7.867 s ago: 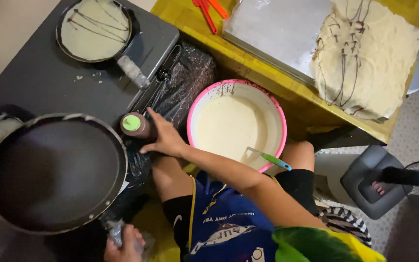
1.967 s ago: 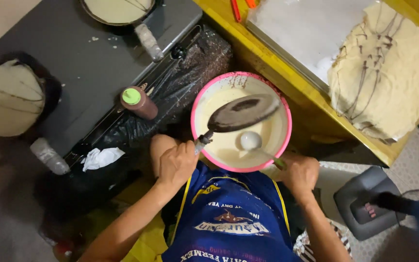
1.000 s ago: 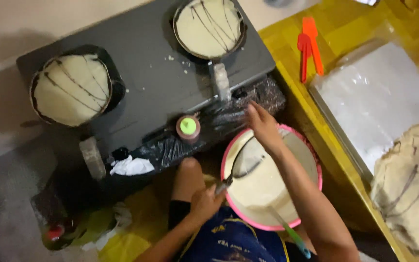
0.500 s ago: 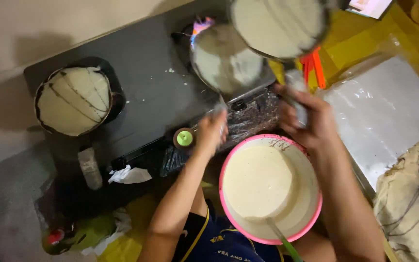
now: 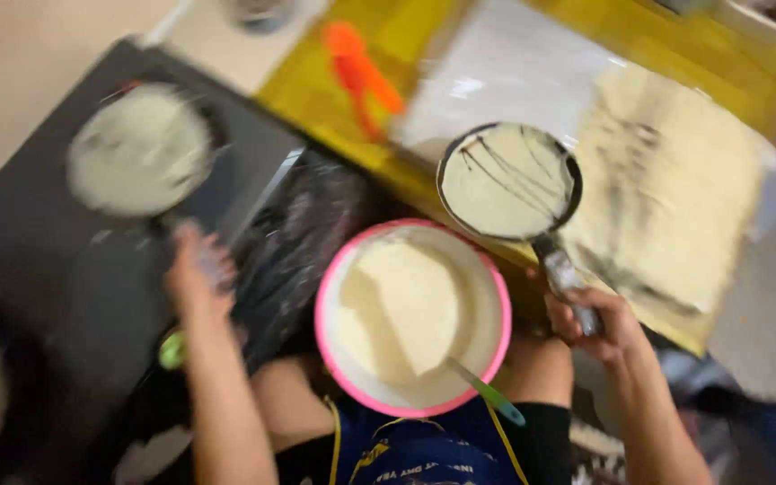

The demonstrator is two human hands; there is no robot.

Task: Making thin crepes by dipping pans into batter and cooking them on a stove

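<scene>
**Two pans in hand over the batter bowl**

The right hand (image 5: 599,319) has its fingers curled tight round the handle of a small dark pan (image 5: 508,180), which carries a pale crepe marked with dark streaks. That pan hangs just past the far rim of the pink-rimmed bowl (image 5: 493,296) of batter, over the near edge of the yellow table (image 5: 316,85). The left hand (image 5: 198,274) is closed about the handle of a second pan (image 5: 141,148), also with a pale round in it, above the far part of the black cooktop (image 5: 38,269); motion blur hides how firmly those fingers grip.

To handle this well, I judge the right-hand pan should stay level and clear of the bowl's rim until it is over the stack of finished crepes (image 5: 675,189) at the table's right end, with the other pan held steady.

A green-capped bottle (image 5: 172,350) stands at the cooktop's near edge. A green-handled ladle (image 5: 487,392) leans in the bowl, and an orange utensil (image 5: 365,76) lies on the table's far-left part. No labels are legible.
</scene>
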